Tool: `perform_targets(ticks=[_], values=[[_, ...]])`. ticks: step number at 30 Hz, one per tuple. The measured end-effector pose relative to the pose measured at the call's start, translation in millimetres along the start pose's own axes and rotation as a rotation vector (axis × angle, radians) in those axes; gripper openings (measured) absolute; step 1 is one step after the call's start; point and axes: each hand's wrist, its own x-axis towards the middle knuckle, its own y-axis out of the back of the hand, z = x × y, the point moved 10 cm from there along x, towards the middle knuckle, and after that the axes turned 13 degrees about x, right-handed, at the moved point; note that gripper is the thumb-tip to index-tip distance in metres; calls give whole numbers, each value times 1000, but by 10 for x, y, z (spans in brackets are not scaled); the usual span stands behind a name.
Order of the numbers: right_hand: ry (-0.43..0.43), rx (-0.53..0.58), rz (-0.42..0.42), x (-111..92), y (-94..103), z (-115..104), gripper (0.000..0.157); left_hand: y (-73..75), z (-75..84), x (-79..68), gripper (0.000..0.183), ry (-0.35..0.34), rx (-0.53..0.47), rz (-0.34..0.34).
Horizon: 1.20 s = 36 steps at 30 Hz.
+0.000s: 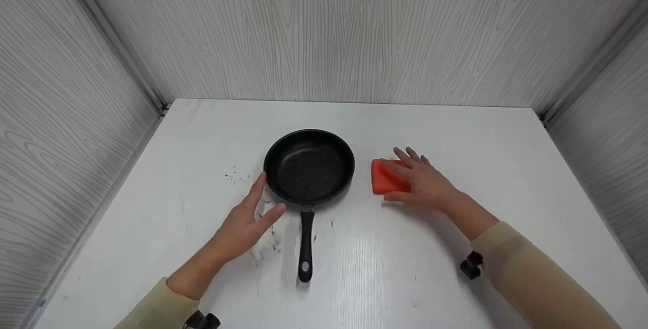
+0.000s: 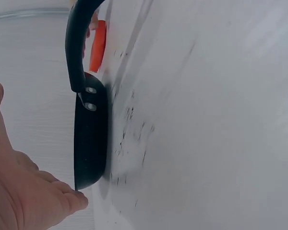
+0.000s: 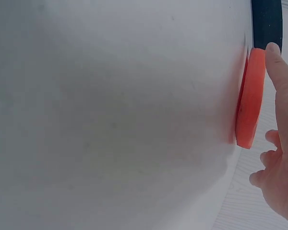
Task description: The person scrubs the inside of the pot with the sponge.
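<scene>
A black frying pan [image 1: 310, 167] lies on the white table, its handle [image 1: 306, 248] toward me. My left hand [image 1: 242, 228] is at the pan's near left side, thumb and fingers spread, fingertips right at the rim. In the left wrist view the pan [image 2: 90, 143] shows side-on, with a fingertip at its edge. To the pan's right lies a folded orange cloth [image 1: 386, 179]. Over its right part my right hand [image 1: 422, 182] reaches with fingers spread, hiding some of it. The right wrist view has the thumb overlapping the top of the cloth [image 3: 252, 100].
Dark crumbs and smudges [image 1: 273, 243] mark the white table [image 1: 364, 278] left of the handle and beside the pan. Wood-grain panels [image 1: 324, 35] wall in the back and both sides. A black wrist camera [image 1: 472, 264] sits under the right sleeve.
</scene>
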Motion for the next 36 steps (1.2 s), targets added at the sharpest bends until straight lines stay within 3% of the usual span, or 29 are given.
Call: perform_targets(ticks=[8,16,23,29,36], values=[[-23,42,-25,27,-52,37,81,-40,-12,-33,89,52,-290,12],[-26,31,-36,48,-100,63,75,-178,-79,-106,78,189,-579,-18],[-37,63,-28,48,-82,42,70,-437,-70,-114,76,282,-762,-153],[-54,72,-45,50,-74,16,67,-676,-10,-83,73,304,-903,-279],[-60,66,-54,67,-83,9,65,-905,24,-13,61,310,-971,-361]])
